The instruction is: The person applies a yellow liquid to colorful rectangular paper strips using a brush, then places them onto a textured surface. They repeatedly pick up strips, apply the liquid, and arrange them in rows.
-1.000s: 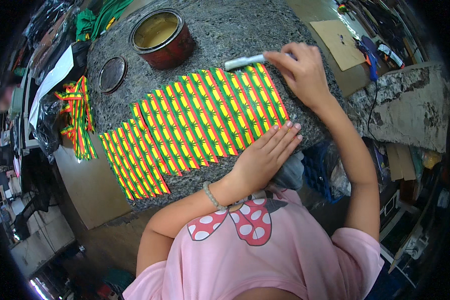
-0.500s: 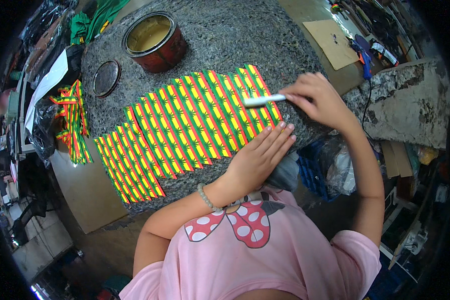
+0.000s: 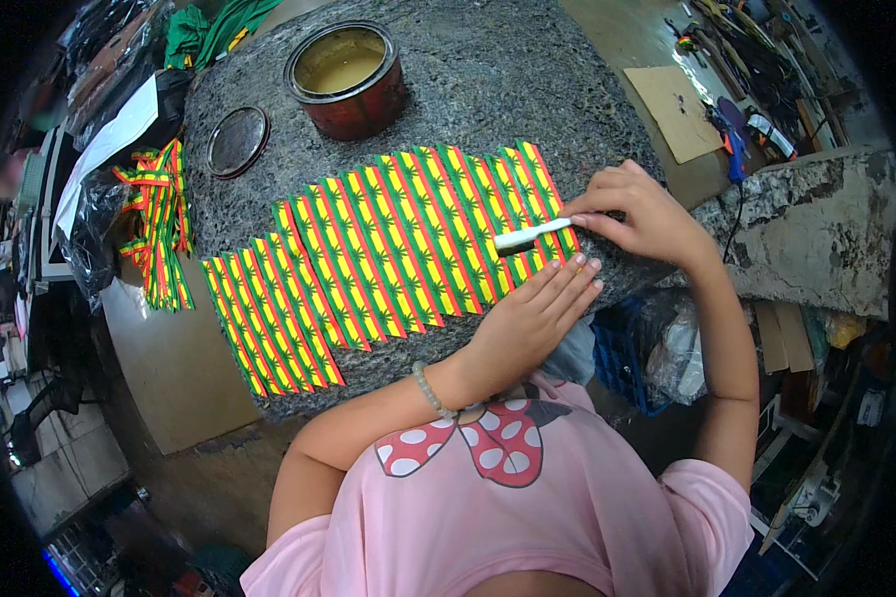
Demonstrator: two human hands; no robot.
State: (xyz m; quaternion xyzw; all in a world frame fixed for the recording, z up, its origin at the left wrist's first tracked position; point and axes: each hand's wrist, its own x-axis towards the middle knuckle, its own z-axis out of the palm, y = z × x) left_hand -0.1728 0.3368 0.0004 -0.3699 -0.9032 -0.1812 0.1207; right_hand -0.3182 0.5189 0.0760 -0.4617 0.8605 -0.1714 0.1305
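Note:
Striped ribbon strips (image 3: 398,249) in red, yellow and green with leaf prints lie side by side in a slanting row on the rough grey tabletop (image 3: 488,70). My left hand (image 3: 536,310) rests on their near right ends, palm down, fingers stretched out. Between its thumb and fingers, my right hand (image 3: 639,214) grips the handle of a white toothbrush (image 3: 536,233). The dark bristles face down over the rightmost strips; whether they touch is hard to see. Farther back stands an open dark red can (image 3: 363,107) with yellowish contents inside.
The can's round lid (image 3: 238,142) lies left of it. More striped ribbon (image 3: 159,224) hangs in a tangled bundle at the left. Beyond the table's right edge are brown cardboard (image 3: 675,114), a blue-handled tool (image 3: 732,139) and a blue crate (image 3: 622,348).
The toothbrush has moved nearer to me along the right-hand strips, toward my left hand. My left hand keeps its place on the ribbon ends. The whole view has shifted slightly.

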